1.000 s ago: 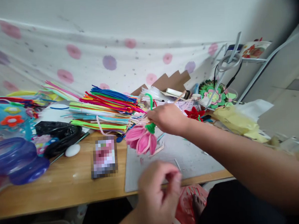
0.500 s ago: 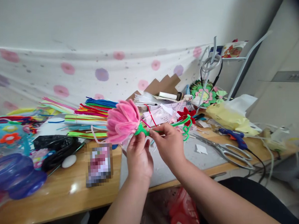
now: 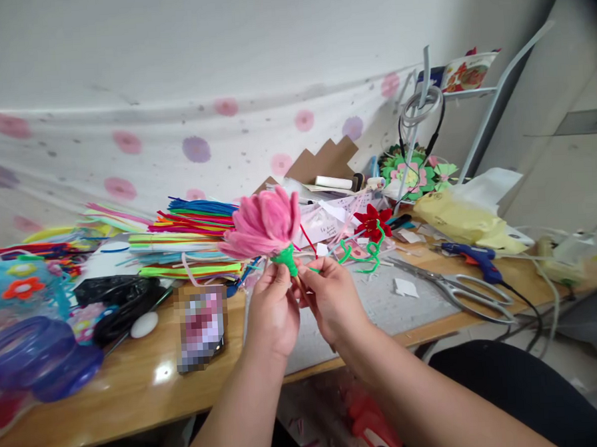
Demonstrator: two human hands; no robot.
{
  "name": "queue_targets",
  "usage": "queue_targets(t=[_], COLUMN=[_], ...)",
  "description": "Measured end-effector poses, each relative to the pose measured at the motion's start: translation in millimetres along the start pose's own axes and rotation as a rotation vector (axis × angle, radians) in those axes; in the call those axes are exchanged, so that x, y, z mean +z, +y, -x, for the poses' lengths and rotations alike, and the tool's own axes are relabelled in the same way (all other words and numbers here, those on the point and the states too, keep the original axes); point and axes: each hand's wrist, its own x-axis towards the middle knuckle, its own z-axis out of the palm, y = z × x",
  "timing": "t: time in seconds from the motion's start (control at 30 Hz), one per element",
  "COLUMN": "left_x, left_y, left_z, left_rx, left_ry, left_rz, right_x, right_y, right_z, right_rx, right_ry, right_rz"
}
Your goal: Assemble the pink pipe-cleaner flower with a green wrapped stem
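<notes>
A pink fuzzy flower [image 3: 266,222], made of pipe cleaners, tilts up in front of me above the grey mat. Green pipe cleaner [image 3: 284,256] is wrapped round its base, over a thin brown stick [image 3: 306,293] that serves as the stem. My left hand [image 3: 273,305] pinches the stem just under the green wrap. Close beside it, my right hand [image 3: 332,295] is closed on the green pipe cleaner, whose loose curly end [image 3: 372,249] trails off to the right. The stick passes down between my hands, and my right fingers partly cover it.
Bundles of coloured pipe cleaners [image 3: 189,236] lie at the back left. To the right are large scissors [image 3: 462,291], a blue glue gun [image 3: 473,260] and a yellow plastic bag [image 3: 458,218]. A red flower [image 3: 373,221] sits behind the mat [image 3: 383,312]. Purple plastic [image 3: 35,357] stands left.
The flower has tipped more upright and shifted right, its stick now showing below. My right hand has come lower and closer to my left. The view has shifted slightly.
</notes>
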Motion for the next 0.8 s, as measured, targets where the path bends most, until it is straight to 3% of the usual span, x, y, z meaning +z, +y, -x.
queue_targets(t=[0.13, 0.3, 0.6, 0.8], left_x=[-2.1, -4.5, -9.7, -14.2], left_y=[-8.2, -21.0, -17.1, -17.5], left_z=[4.6, 12.4, 9.7, 7.9], left_rx=[0.07, 0.22, 0.2, 0.122], left_ry=[-0.015, 0.141, 0.131, 0.103], left_rz=[-0.123, -0.29, -0.384, -0.394], right_x=[-3.0, -6.4, -19.6, -30.0], right_y=[5.5, 17.5, 29.7, 20.9], right_z=[-2.6, -1.9, -10.3, -13.4], right_rx=[-0.057, -0.145, -0.242, -0.349], right_ry=[0.055, 0.146, 0.115, 0.059], right_rz=[-0.059, -0.053, 0.251, 0.49])
